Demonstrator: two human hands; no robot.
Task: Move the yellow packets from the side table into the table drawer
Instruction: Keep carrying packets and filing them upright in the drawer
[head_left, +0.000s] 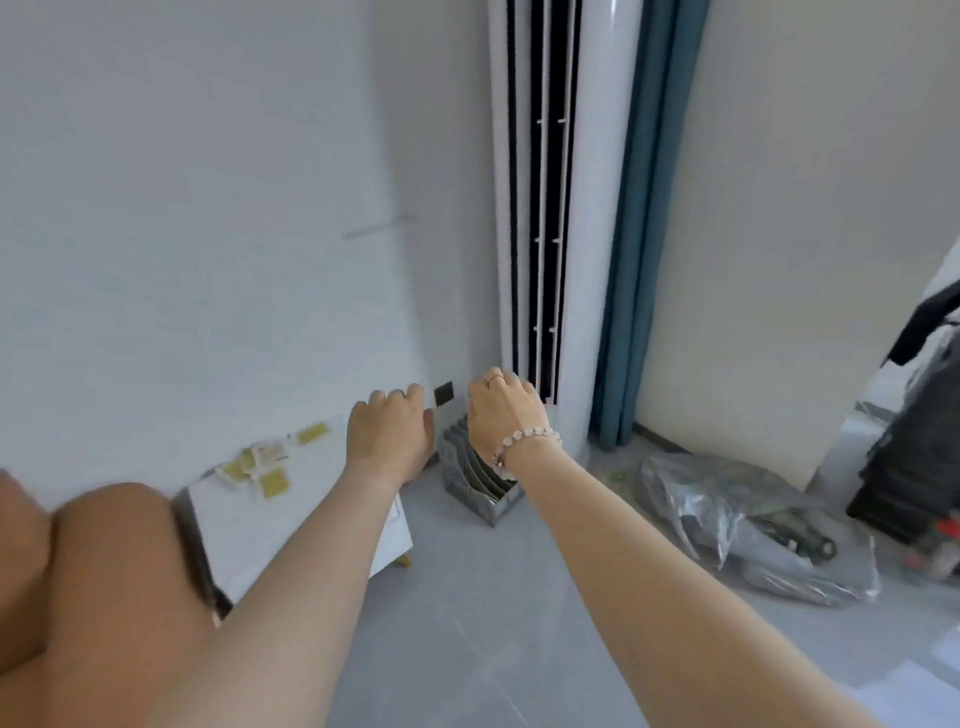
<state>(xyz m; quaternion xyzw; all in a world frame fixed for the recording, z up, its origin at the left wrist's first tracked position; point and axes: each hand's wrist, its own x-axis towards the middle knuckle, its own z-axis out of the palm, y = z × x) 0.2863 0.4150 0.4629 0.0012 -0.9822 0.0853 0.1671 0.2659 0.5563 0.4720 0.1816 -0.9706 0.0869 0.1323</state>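
Note:
Several yellow packets (272, 482) lie scattered with some white ones on the far left part of the white side table (291, 519); one packet (312, 433) sits apart nearer the wall. My left hand (389, 431) hovers over the table's far right corner, back up, fingers bent downward, nothing visible in it. My right hand (506, 410), with a bead bracelet and a ring, hangs past the table above the floor, fingers also bent down and holding nothing that I can see. No drawer is in view.
A grey mesh file rack (480, 483) stands on the floor under my right hand. Behind it rise a tall white air conditioner (582, 234) and a blue curtain (644, 260). A crumpled plastic bag (727, 514) and dark gear (914, 441) lie at the right. My knees (104, 571) are at the lower left.

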